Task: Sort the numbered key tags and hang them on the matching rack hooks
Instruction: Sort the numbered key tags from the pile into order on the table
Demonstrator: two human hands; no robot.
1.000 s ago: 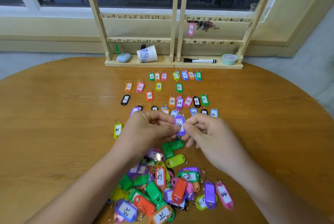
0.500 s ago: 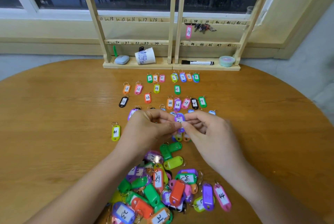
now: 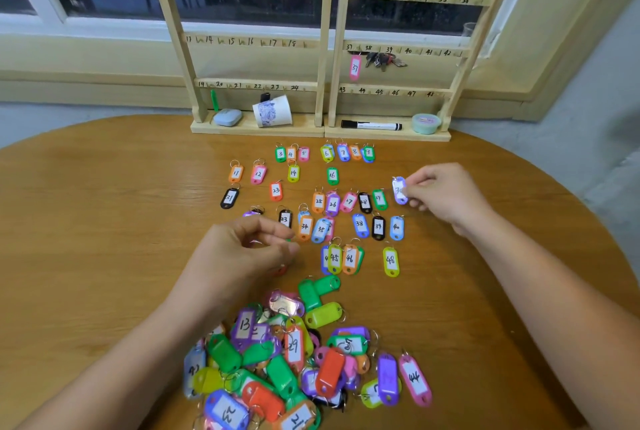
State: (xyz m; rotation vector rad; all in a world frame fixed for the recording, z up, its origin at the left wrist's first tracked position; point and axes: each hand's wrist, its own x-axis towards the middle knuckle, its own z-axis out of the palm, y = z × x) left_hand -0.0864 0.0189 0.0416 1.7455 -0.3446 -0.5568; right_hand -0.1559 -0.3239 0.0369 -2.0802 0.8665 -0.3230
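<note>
our right hand (image 3: 446, 197) is pinching a purple tag (image 3: 399, 191) between thumb and fingertips, holding it just right of the green tag (image 3: 379, 199) that is ending the row starting at 25. the purple tag's number is blurred, and we cannot tell whether it is touching the counter (image 3: 104, 221). our left hand (image 3: 242, 256) is hovering nearer and further left, fingers loosely curled and gripping nothing. between the hands, sorted tags (image 3: 332, 202) are lying face up in rows, low numbers far, 45 to 48 near. nearest us, a loose pile of tags (image 3: 294, 360) is lying heaped, some face down. at the far edge the wooden rack (image 3: 325, 48) is standing against the window. a pink tag 37 (image 3: 354, 67) is hanging under its number, a bunch of keys (image 3: 384, 60) just beside it. a black marker (image 3: 372, 125) and a tipped paper cup (image 3: 272, 111) are lying on the rack's base.
</note>
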